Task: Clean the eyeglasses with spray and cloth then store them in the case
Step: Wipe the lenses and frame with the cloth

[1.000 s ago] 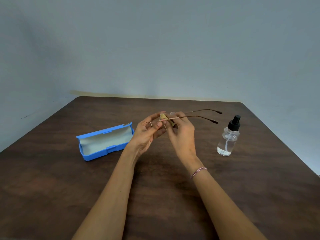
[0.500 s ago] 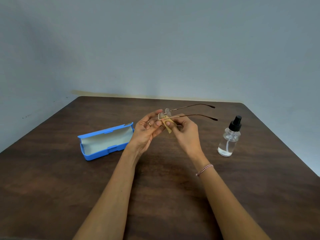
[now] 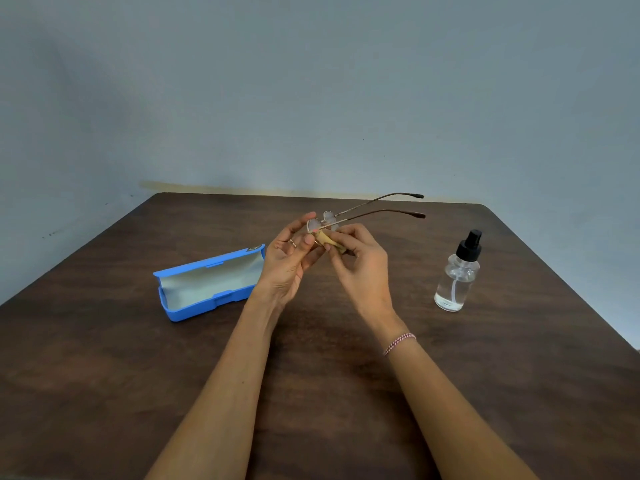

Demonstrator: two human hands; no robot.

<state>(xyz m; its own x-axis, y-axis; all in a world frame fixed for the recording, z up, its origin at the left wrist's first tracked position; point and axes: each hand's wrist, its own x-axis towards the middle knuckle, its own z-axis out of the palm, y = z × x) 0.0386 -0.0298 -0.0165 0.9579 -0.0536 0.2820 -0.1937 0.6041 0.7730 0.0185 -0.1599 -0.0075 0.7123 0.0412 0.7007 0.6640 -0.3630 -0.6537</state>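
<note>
Thin brown wire-frame eyeglasses [image 3: 367,211] are held above the table, temples unfolded and pointing right. My left hand [image 3: 289,263] pinches the frame at the near lens with thumb and fingers. My right hand [image 3: 360,268] holds a small folded yellow cloth [image 3: 329,240] just below the lenses. The blue case [image 3: 207,284] lies open on the table to the left, its pale lining showing and nothing inside. A clear spray bottle [image 3: 457,273] with a black nozzle stands upright to the right.
The dark wooden table [image 3: 311,393] has its far edge against a pale blue-grey wall [image 3: 311,98] and a rounded right corner behind the bottle. A striped bracelet [image 3: 398,342] is on my right wrist.
The glasses have risen and tilted so both lenses show. The yellow cloth has slid from on top of the lens to below it in my right hand.
</note>
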